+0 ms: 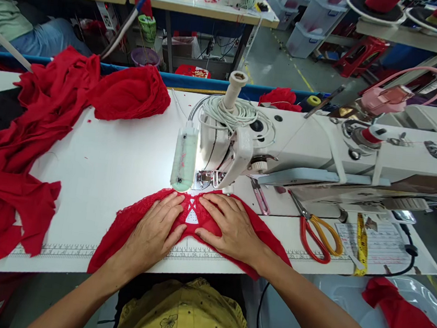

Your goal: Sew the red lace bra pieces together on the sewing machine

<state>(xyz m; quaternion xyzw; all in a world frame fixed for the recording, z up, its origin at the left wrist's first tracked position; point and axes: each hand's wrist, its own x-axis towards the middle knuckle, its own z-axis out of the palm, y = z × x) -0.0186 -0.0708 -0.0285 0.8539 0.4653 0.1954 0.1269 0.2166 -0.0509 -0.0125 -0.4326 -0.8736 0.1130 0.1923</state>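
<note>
A red lace garment piece (116, 231) is spread on the white table just in front of the sewing machine (239, 156). Its middle has a small cut-out with crossed straps, through which the white surface shows. My left hand (160, 223) lies flat on the left half, fingers stretched toward the machine's needle area. On the right half rests my right hand (229, 226), palm down with its fingers spread. Both sets of fingertips are close to the presser foot (205, 178). A pale green lamp (184, 157) hangs left of the foot.
Red fabric (47, 107) is heaped along the left, with a red bundle (132, 93) behind. Scissors (315, 233), pink-handled snips (260, 197) and a yellow tape measure (361, 246) lie right. A plastic bin (329, 303) stands below. Across the table sits another person (25, 21).
</note>
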